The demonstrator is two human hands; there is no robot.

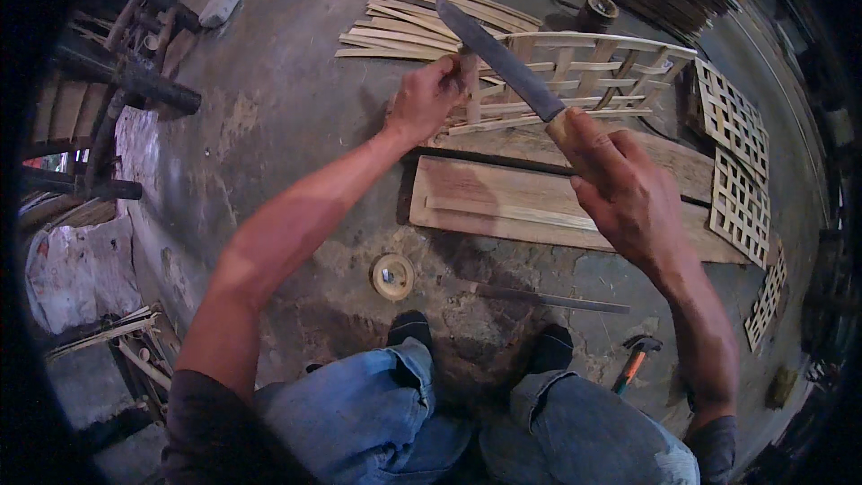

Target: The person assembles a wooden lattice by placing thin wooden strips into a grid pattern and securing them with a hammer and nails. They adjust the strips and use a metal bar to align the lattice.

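My right hand (620, 175) is closed round the wooden handle of a long knife (507, 63). Its dark blade slants up and to the left, passing in front of a woven bamboo panel (593, 85). At the panel's left end my left hand (429, 99) is closed, its fingers pinched on that end close to the blade. The open-weave panel stands on its edge, tilted, above wooden boards. Beneath my right hand lies a wide wooden board (503, 189) with a thin pale strip along it. The blade hides part of the panel's left side.
Split bamboo strips (404, 31) lie fanned out beyond my left hand. Small lattice panels (736, 121) rest at the right. Nearer my feet are a round tape roll (392, 277), a flat dark metal blade (548, 298) and a hammer (636, 362). Wooden poles (135, 81) stand at the left.
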